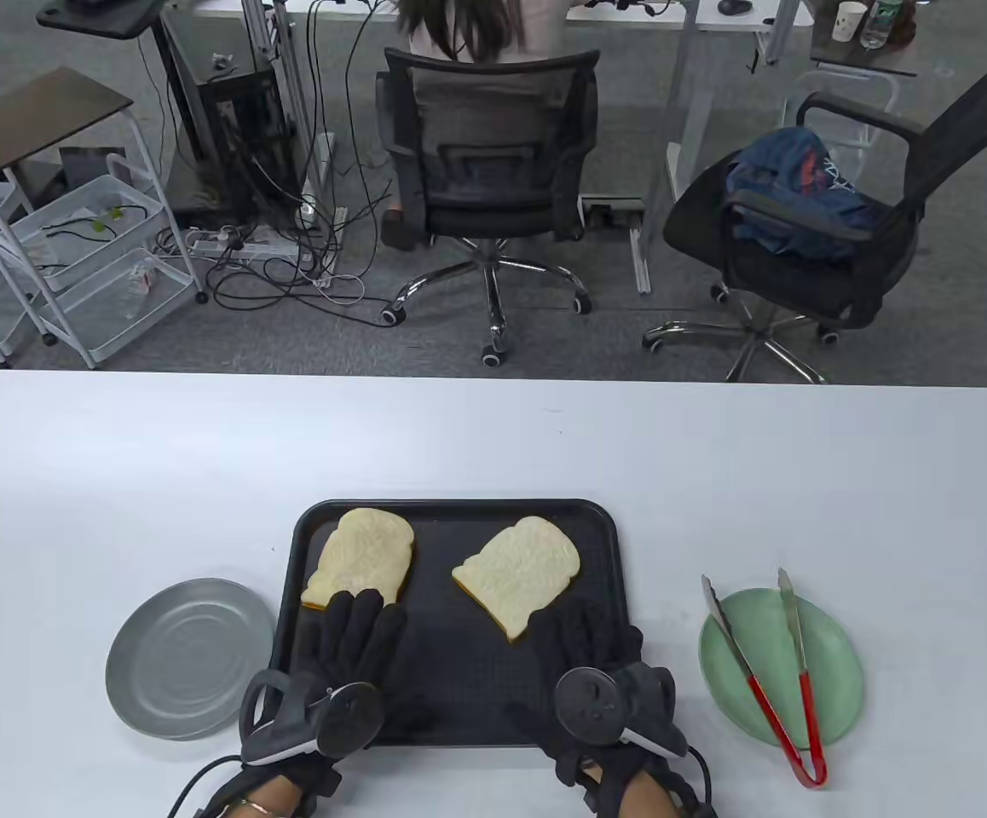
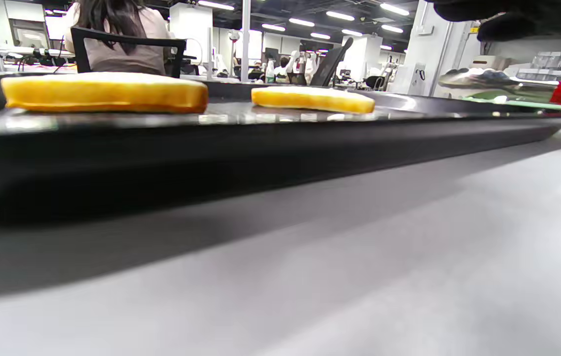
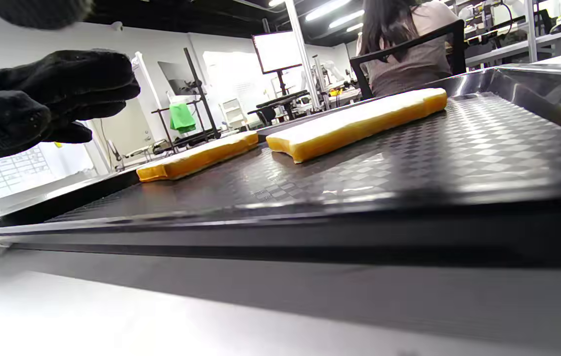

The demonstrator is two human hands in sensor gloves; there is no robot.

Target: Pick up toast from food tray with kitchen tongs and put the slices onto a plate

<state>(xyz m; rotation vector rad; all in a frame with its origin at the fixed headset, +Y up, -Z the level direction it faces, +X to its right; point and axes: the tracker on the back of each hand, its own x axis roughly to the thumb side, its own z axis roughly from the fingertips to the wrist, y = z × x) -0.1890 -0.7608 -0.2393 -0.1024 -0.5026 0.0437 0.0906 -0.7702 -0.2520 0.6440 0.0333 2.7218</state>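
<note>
Two slices of toast lie flat on the black food tray (image 1: 451,528): the left slice (image 1: 361,555) in its far left corner, the right slice (image 1: 517,573) near the middle. My left hand (image 1: 363,620) rests flat on the tray, fingertips at the left slice's near edge. My right hand (image 1: 585,629) lies flat just below the right slice. Neither hand holds anything. The tongs (image 1: 808,707), steel with red handles, lie spread on the green plate (image 1: 839,656) right of the tray. The wrist views show both slices (image 2: 105,92) (image 3: 359,121) side-on.
A grey metal plate (image 1: 178,656) sits left of the tray. Beyond the white table (image 1: 493,443) stand two office chairs, with a person seated in one (image 1: 489,162), and a wire cart (image 1: 76,256).
</note>
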